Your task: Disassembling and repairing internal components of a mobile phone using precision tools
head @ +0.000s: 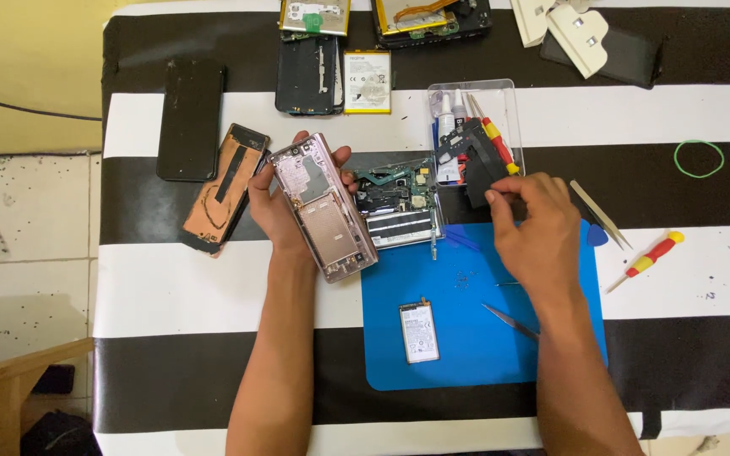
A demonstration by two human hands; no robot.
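We are gripping an opened pink phone frame (324, 207) in our left hand (280, 211), while our right hand (538, 224) is pinching a small black part (482, 179) just right of it, over the bench (213, 287).

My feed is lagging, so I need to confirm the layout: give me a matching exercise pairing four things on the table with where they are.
Things:
1. small battery
2. pink phone frame
3. green rubber band
4. black part

Places:
A. in the left hand
B. on the blue mat
C. at the right hand fingertips
D. far right on a black stripe

Pairs: 1-B, 2-A, 3-D, 4-C
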